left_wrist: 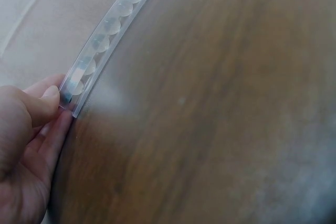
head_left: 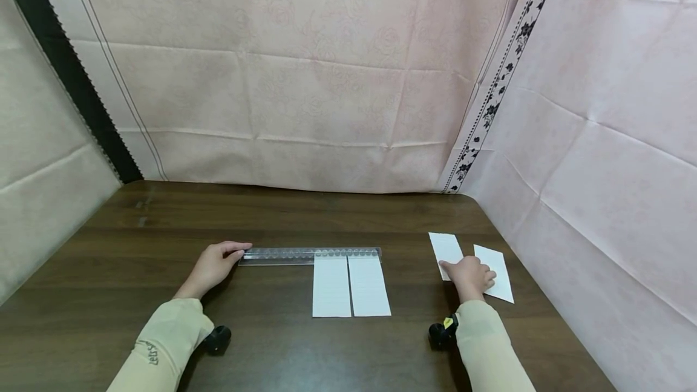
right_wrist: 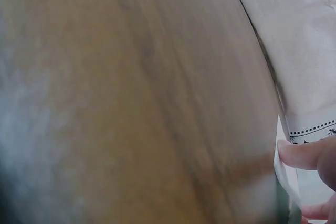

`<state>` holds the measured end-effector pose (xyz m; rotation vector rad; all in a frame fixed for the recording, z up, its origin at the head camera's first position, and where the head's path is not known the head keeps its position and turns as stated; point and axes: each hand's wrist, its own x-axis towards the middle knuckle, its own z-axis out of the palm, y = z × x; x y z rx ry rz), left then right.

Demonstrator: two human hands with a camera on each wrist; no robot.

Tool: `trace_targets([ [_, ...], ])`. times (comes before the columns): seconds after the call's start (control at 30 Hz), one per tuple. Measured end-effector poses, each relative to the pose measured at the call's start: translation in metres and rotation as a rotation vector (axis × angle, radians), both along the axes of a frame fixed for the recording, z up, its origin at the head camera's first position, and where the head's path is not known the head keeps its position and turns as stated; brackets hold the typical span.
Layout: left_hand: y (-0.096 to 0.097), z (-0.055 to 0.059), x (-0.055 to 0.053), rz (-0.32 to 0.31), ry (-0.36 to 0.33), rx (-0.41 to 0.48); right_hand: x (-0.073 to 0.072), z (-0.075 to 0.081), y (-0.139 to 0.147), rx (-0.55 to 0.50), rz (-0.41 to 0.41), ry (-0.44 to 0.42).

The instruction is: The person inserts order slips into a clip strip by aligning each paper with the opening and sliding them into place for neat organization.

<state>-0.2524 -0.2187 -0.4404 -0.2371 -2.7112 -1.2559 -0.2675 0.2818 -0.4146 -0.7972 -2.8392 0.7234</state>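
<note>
On the brown table lies a clear plastic ruler [head_left: 283,256], its left end pinched between the thumb and fingers of my left hand [head_left: 213,266]. The left wrist view shows this ruler [left_wrist: 112,27] running away from the left hand [left_wrist: 31,140]. Two white paper pieces [head_left: 332,289] lie side by side, with their top edges at the ruler's right part. Over to the right, my right hand [head_left: 469,276] grips a white paper piece [head_left: 445,247], its thumb across the left edge. Another white paper piece [head_left: 500,274] is partly hidden behind the fingers. The right wrist view shows the gripped paper [right_wrist: 282,163] tilted.
Pale cloth [head_left: 327,95] hangs behind the table [head_left: 261,349] and along both sides. A black band [head_left: 71,71] marks the left corner and a flower-patterned strip [head_left: 501,77] the right. Black wrist devices [head_left: 218,341] sit under both cuffs.
</note>
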Motion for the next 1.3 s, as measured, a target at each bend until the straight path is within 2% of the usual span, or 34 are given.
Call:
trace_targets([
  [0.1,0.000,0.001,0.000,-0.001,-0.006,0.001,-0.001,0.001,0.001,0.025,0.004,-0.018],
  [0.3,0.001,0.000,0.000,0.001,-0.018,0.000,0.003,0.001,0.001,0.007,0.047,-0.023],
  [0.47,0.001,0.000,0.000,0.007,-0.022,-0.002,0.004,0.001,0.001,-0.044,0.094,0.065],
  [0.6,0.001,0.000,-0.001,0.007,-0.024,-0.011,0.003,-0.002,0.003,-0.182,0.071,0.149],
  [0.73,0.002,0.000,-0.001,0.005,-0.019,-0.014,0.004,-0.005,0.007,-0.316,0.059,0.182],
  [0.83,0.002,0.000,-0.001,0.003,-0.022,-0.010,0.006,-0.006,0.010,-0.495,0.038,0.202],
  [0.97,0.002,0.001,-0.001,0.001,-0.019,-0.007,0.009,-0.002,0.012,-0.826,0.024,0.216],
  [1.07,0.002,0.001,0.000,0.001,-0.016,-0.006,0.011,0.001,0.012,-0.975,0.025,0.195],
  [1.3,0.002,0.002,0.000,0.010,-0.013,-0.010,0.013,0.005,0.004,-1.106,0.073,0.222],
])
